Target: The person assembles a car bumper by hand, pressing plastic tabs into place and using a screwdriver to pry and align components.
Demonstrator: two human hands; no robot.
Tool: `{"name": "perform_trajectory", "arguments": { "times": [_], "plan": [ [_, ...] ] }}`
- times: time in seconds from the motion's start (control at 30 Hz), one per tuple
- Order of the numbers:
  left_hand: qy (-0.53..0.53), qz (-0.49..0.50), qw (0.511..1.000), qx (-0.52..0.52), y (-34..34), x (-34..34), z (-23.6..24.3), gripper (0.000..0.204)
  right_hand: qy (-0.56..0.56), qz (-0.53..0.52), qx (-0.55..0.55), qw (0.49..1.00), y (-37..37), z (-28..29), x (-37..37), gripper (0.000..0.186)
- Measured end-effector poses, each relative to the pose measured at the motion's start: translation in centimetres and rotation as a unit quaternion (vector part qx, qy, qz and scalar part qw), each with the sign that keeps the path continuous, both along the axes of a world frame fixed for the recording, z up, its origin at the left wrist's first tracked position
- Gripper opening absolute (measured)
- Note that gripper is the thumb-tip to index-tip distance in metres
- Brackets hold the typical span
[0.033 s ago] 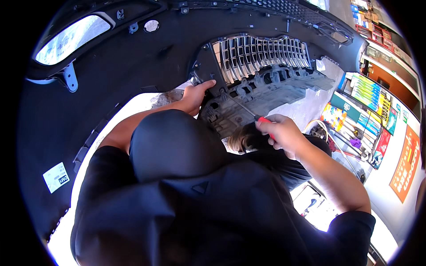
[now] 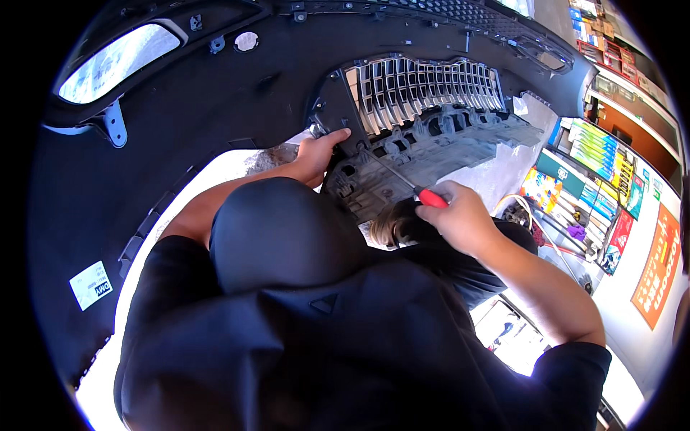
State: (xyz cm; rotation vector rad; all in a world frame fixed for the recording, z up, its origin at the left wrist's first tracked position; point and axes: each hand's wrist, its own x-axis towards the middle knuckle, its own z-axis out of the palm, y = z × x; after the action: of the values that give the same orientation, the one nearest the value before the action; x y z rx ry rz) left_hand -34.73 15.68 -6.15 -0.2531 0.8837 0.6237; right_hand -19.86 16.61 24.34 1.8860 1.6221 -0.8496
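Observation:
Inside a large black plastic bumper (image 2: 108,201), my left hand (image 2: 318,154) grips the edge of the panel beside the slatted grille (image 2: 420,90), thumb resting on its black surface near a small bracket. My right hand (image 2: 460,219) is closed on the red handle of a screwdriver (image 2: 431,197). Its thin shaft slants up-left to the mounting area at the grille's lower left corner; the exact contact at the tip is too small to make out. Dusty, dark lower trim (image 2: 460,136) with tabs and holes runs below the grille.
A black rounded shape (image 2: 280,237) and dark clothing fill the lower middle. On the right stand shelves of colourful packages (image 2: 596,151), an orange sign (image 2: 654,266) and a pale cable (image 2: 528,201). A metal bracket (image 2: 115,126) and an oval opening (image 2: 118,61) are at upper left.
My right hand has turned slightly on the screwdriver handle, its fingers curling further under. My left hand and the bumper look the same.

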Motion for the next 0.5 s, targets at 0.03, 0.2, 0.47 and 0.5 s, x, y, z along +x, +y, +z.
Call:
{"name": "perform_trajectory", "arguments": {
  "times": [0.03, 0.2, 0.47, 0.5],
  "plan": [
    [0.005, 0.001, 1.000, 0.009, 0.1, 0.1, 0.0, 0.049, -0.014, 0.135, 0.034, 0.990, 0.0, 0.2, -0.2, 0.031],
    [-0.002, 0.000, 1.000, 0.007, -0.1, 0.1, -0.3, 0.050, -0.045, 0.228, 0.023, 0.972, 1.0, 0.7, -1.3, 0.031],
    [0.002, -0.002, 1.000, -0.006, 0.4, -0.3, 0.4, 0.047, 0.075, -0.474, -0.172, 0.860, 3.6, -0.2, 0.7, 0.030],
    [-0.007, 0.004, 1.000, -0.006, 0.7, -0.7, 1.3, 0.045, 0.023, -0.270, -0.129, 0.954, 3.1, 0.0, 0.1, 0.029]
  ]
}}
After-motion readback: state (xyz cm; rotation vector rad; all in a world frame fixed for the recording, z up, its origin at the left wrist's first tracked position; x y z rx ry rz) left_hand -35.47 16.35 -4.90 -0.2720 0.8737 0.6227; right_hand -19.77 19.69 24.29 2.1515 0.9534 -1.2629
